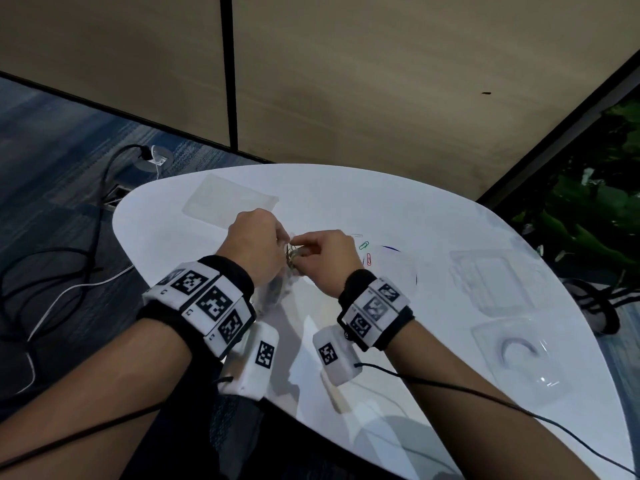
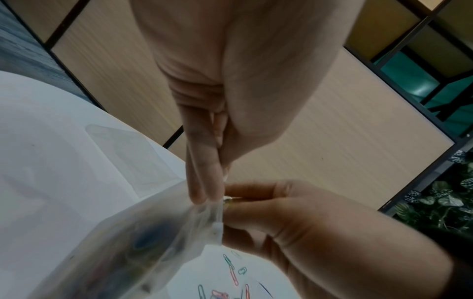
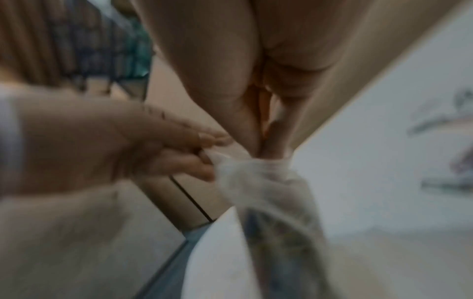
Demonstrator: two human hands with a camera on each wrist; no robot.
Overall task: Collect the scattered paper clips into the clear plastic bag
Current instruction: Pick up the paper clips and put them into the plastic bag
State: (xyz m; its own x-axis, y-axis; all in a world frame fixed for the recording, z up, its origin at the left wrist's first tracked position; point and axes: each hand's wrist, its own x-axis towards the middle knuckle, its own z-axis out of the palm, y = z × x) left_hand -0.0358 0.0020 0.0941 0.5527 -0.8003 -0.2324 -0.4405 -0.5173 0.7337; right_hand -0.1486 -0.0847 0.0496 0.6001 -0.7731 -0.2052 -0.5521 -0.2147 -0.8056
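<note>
Both hands meet over the middle of the white table (image 1: 381, 209). My left hand (image 1: 285, 241) (image 2: 208, 197) pinches the top edge of the clear plastic bag (image 1: 277, 289) (image 2: 153, 242) (image 3: 268, 202), which hangs below with several coloured clips inside. At the bag's mouth my right hand (image 1: 300, 244) (image 2: 230, 200) (image 3: 271, 151) pinches a small silver paper clip (image 2: 228, 199). Loose clips lie just right of that hand: a green one (image 1: 363, 244), a red one (image 1: 369, 259) and more in the left wrist view (image 2: 231, 267). The right wrist view is blurred.
A second flat clear bag (image 1: 230, 202) lies at the table's far left. Clear plastic trays (image 1: 491, 282) (image 1: 519, 355) sit at the right, a round clear lid (image 1: 394, 268) beside the clips. Cables (image 1: 69, 271) trail on the floor at left; plants (image 1: 588, 220) stand at right.
</note>
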